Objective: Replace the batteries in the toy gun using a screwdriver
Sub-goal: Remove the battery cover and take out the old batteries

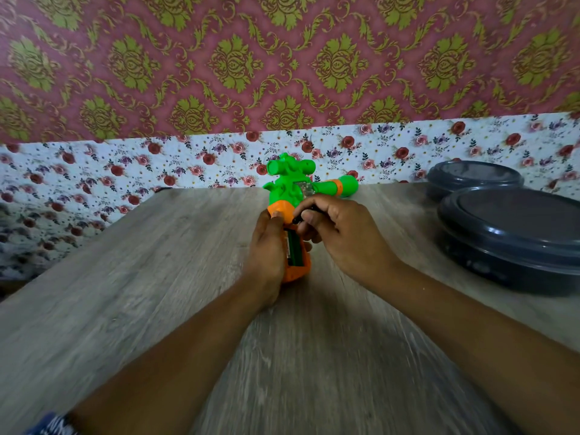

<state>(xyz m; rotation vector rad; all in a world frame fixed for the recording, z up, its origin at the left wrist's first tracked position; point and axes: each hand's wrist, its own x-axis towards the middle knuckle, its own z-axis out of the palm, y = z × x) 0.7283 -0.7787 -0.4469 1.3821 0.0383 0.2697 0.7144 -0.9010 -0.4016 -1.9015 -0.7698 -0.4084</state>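
A green and orange toy gun lies on the wooden table, barrel pointing right and orange grip toward me. The grip's battery compartment is open, showing a dark green battery. My left hand holds the orange grip from the left, thumb on its upper part. My right hand is curled round a thin black screwdriver, just right of the grip; its dark tip sticks out by the compartment's upper end. The frame is slightly blurred.
Two dark grey lidded round containers stand at the table's right edge, one behind the other. A floral cloth lies beyond the table's far and left edges, with a patterned wall behind it.
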